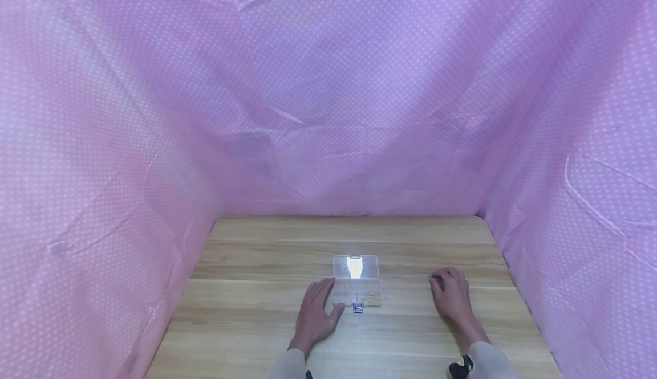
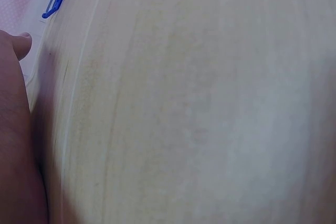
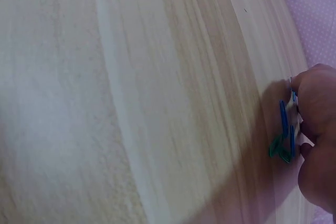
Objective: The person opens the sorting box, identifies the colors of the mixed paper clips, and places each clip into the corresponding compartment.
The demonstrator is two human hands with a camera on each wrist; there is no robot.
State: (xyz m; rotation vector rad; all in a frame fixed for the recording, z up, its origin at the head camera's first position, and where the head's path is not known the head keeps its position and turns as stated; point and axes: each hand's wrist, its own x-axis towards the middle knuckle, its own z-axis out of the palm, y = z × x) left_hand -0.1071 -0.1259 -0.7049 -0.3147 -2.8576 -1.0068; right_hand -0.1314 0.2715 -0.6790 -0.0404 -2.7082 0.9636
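From the left, we see one pink-lilac fabric enclosure with white dots, creased and folded, rising around one pale wood-grained table with rounded far corners. We count two hands, each coming out of a light-coloured sleeve. The left hand has its thumb and fingers spread apart, the tips against the left end of one clear, rectangular plastic box, which lies near the middle of the table and is divided into compartments. Its thumb covers the near left corner. The box's one clear flat lid stands open on the far side, and a single white glare hides its middle. One small blue frame-shaped plastic piece juts from the near edge, and thin yellow strands, too fine for us to count, lie in the right part of the box. Well apart to the right, the right hand has its fingers bent, thumb and fingertips pinching small blue and green pieces; we make out at least two slim blue ones and two rounded green ones, the rest hidden by the hand. One black device sits at the right wrist.
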